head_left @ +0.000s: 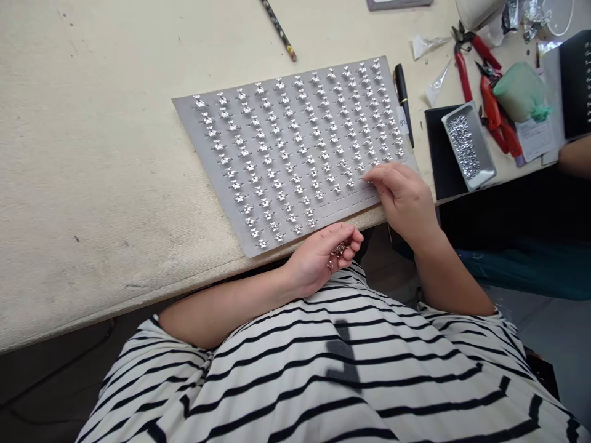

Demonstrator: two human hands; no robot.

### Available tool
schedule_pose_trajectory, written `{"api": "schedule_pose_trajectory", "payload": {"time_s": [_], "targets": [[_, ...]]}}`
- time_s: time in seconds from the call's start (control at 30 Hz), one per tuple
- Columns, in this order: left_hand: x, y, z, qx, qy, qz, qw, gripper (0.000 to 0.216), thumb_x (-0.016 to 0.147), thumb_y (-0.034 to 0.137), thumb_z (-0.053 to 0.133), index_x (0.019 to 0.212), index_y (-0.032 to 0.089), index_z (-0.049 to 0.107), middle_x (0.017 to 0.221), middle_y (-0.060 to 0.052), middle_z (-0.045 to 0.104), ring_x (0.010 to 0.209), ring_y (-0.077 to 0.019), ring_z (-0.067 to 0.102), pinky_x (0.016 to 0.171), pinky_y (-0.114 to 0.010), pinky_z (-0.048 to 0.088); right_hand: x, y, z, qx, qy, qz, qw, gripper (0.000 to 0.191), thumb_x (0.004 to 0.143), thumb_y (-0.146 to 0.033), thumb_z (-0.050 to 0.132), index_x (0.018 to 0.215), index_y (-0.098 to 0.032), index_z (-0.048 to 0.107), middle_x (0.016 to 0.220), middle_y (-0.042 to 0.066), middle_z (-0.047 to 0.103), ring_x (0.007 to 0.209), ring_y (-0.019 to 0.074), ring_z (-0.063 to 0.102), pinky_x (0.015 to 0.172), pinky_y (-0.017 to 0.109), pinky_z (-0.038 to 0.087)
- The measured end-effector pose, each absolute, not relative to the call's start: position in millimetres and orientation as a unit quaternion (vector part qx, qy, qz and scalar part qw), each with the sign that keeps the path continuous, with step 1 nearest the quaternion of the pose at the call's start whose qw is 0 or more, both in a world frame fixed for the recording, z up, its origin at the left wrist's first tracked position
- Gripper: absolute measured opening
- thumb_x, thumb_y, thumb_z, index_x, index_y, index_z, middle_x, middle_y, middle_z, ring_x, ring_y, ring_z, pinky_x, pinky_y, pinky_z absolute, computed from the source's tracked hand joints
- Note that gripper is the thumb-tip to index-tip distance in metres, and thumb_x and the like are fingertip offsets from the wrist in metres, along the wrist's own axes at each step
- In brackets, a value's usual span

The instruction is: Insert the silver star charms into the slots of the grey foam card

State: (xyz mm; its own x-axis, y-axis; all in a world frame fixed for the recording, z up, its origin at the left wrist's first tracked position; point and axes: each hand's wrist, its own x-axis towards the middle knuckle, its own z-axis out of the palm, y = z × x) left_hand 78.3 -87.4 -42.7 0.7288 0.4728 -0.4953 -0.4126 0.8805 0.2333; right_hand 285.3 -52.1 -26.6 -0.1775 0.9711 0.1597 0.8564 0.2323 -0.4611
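A grey foam board [212,184] lies slanted on the table, with rows of small silver rings [276,183] standing in its slits. Each ring carries a shiny star-like or bow-like top. Cupped below the board's near edge, my left hand [318,255] is closed around a small heap of loose rings [340,248]. My right hand [404,197] pinches at the board's near right part, beside the end of a row. A bit of silver shows at its fingertips, mostly hidden by them. Slits without rings run along the board's near right edge.
A black pen [403,104] lies along the board's right side, a pencil [279,31] beyond it. Farther right are a grey tray [484,166] of small silver pieces, red-handled pliers [463,74] and a green pouch [519,92]. Another person's arm [575,157] shows at the right edge.
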Motion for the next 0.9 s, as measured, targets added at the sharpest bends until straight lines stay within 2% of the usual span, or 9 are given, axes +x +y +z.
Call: {"api": "schedule_pose_trajectory", "payload": {"time_s": [0.13,0.23,0.33,0.43,0.53,0.63,0.73,0.8,0.9], "targets": [[78.4,-87.9,-42.3,0.056,0.283,0.239,0.927,0.025,0.092,0.035,0.072,0.085,0.011,0.069,0.078,-0.002,0.057,0.062,-0.0043,0.048,0.053,-0.012,0.038,285.3,-50.4,-28.9,-0.604,-0.764,0.116,0.195,0.03,0.101,-0.02,0.045,0.106,-0.031,0.072,0.113,0.005,0.074,0.109,0.0237,0.069,0.099,0.044,0.057],[79.0,-88.3,-42.8,0.051,0.285,0.238,0.927,0.024,0.094,0.033,0.07,0.084,0.011,0.069,0.077,-0.001,0.058,0.061,-0.004,0.049,0.053,-0.012,0.039,284.6,-46.1,-29.0,-0.607,-0.761,0.131,0.187,0.028,0.101,-0.022,0.046,0.103,-0.031,0.073,0.111,0.004,0.071,0.104,0.0213,0.068,0.093,0.04,0.059],[78.9,-87.6,-44.1,0.033,0.282,0.233,0.93,0.032,0.102,0.036,0.059,0.088,0.011,0.073,0.081,-0.005,0.065,0.065,-0.0056,0.058,0.056,-0.012,0.045,285.4,-41.8,-31.1,-0.605,-0.759,0.142,0.196,0.027,0.102,-0.026,0.046,0.102,-0.031,0.073,0.109,0.004,0.071,0.102,0.0212,0.068,0.091,0.039,0.058],[77.4,-85.8,-43.9,-0.008,0.236,0.235,0.943,0.045,0.11,0.042,0.041,0.11,0.014,0.077,0.11,-0.011,0.074,0.096,-0.0132,0.072,0.079,-0.018,0.058,288.0,-42.6,-34.0,-0.605,-0.766,0.119,0.18,0.028,0.103,-0.028,0.045,0.105,-0.032,0.073,0.113,0.004,0.074,0.106,0.0238,0.069,0.095,0.043,0.057],[75.9,-84.3,-40.6,-0.046,0.196,0.246,0.948,0.047,0.11,0.044,0.036,0.125,0.02,0.074,0.143,-0.008,0.065,0.131,-0.0189,0.063,0.104,-0.026,0.055,288.8,-53.6,-30.1,-0.6,-0.778,0.092,0.161,0.033,0.104,-0.028,0.043,0.119,-0.035,0.071,0.122,0.004,0.074,0.112,0.0266,0.069,0.101,0.048,0.054],[75.9,-83.4,-36.9,-0.055,0.192,0.246,0.948,0.047,0.111,0.044,0.035,0.127,0.022,0.073,0.154,-0.003,0.057,0.143,-0.0191,0.053,0.111,-0.028,0.051,284.3,-75.3,-15.5,-0.595,-0.772,0.095,0.2,0.041,0.104,-0.024,0.045,0.137,-0.04,0.063,0.129,0.004,0.072,0.118,0.027,0.069,0.104,0.048,0.054],[77.2,-83.0,-35.3,-0.067,0.197,0.248,0.946,0.046,0.111,0.042,0.034,0.126,0.021,0.073,0.152,-0.004,0.058,0.141,-0.0186,0.055,0.111,-0.028,0.051,277.0,-98.3,2.2,-0.572,-0.775,0.114,0.244,0.041,0.099,-0.025,0.059,0.135,-0.043,0.064,0.121,0.003,0.074,0.109,0.0256,0.071,0.097,0.045,0.058],[78.0,-82.8,-35.1,-0.076,0.201,0.249,0.944,0.045,0.111,0.039,0.035,0.125,0.02,0.073,0.148,-0.005,0.061,0.133,-0.0173,0.061,0.106,-0.026,0.054,273.8,-108.1,9.7,-0.546,-0.79,0.142,0.239,0.04,0.094,-0.025,0.069,0.128,-0.044,0.068,0.113,0.002,0.075,0.102,0.0245,0.072,0.092,0.043,0.06],[78.5,-82.7,-35.0,-0.083,0.201,0.252,0.943,0.044,0.11,0.037,0.036,0.124,0.019,0.074,0.143,-0.005,0.065,0.117,-0.0142,0.068,0.099,-0.024,0.057,273.4,-111.8,11.6,-0.527,-0.803,0.171,0.219,0.036,0.091,-0.025,0.072,0.123,-0.043,0.07,0.109,0.001,0.075,0.1,0.0232,0.071,0.09,0.042,0.06]]}}
